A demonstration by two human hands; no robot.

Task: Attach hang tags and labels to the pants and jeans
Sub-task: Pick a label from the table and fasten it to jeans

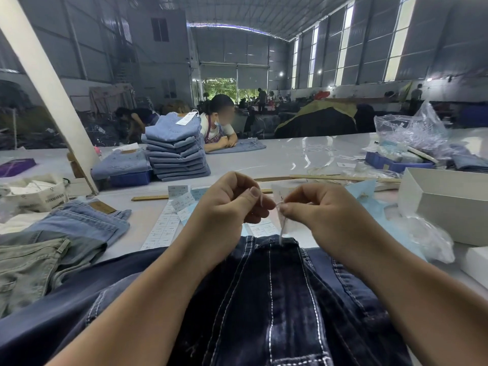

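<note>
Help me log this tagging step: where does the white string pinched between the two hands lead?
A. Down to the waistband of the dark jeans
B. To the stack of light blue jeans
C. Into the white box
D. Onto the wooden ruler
A: the white string runs from the fingertips of the left hand and right hand down to the dark jeans.

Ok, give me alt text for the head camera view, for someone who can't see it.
Two hands, left hand and right hand, pinch a thin white string above the waistband of dark jeans. Sticker sheets and a folded stack of light jeans lie on the white table beyond.
</note>
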